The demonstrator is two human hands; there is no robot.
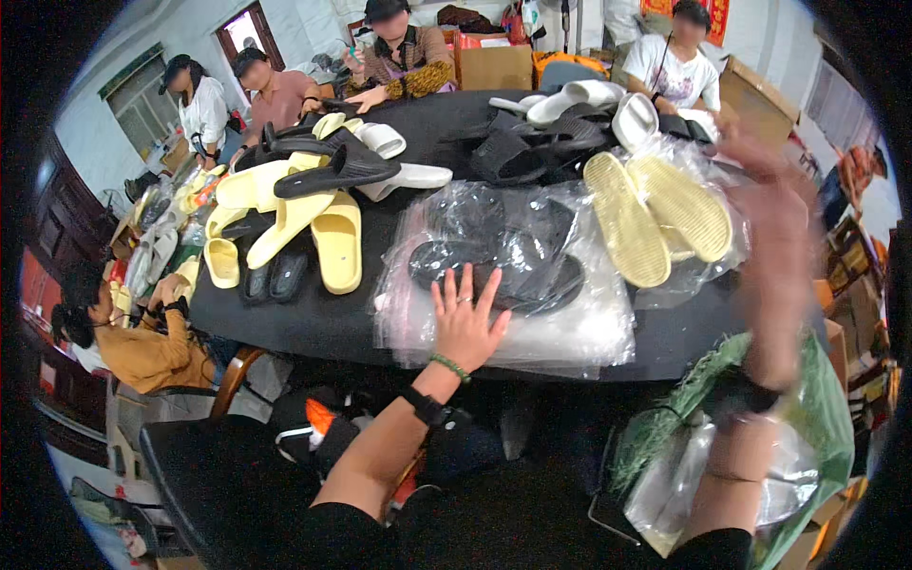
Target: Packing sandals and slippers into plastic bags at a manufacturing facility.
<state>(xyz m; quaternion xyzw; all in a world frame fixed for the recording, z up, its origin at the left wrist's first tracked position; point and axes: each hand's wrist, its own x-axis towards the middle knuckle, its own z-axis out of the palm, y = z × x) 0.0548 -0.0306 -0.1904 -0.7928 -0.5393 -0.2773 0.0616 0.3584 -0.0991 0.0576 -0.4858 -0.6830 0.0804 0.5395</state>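
Lying under left hand [465,323]: bagged slippers [499,261]

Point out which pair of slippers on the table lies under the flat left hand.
The black pair inside the clear bag, under the left hand; the yellow bagged pair lies further right.

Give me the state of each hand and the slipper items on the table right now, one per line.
left hand: open, fingers spread, pressing flat on the bagged black slippers
right hand: raised above the table, motion-blurred, grip unclear
bagged black slippers: inside clear plastic, lying flat
yellow slippers: pair, soles up, on clear plastic
stack of clear bags: flat at the table edge
loose slippers: unbagged, piled
green sack: open, holding plastic
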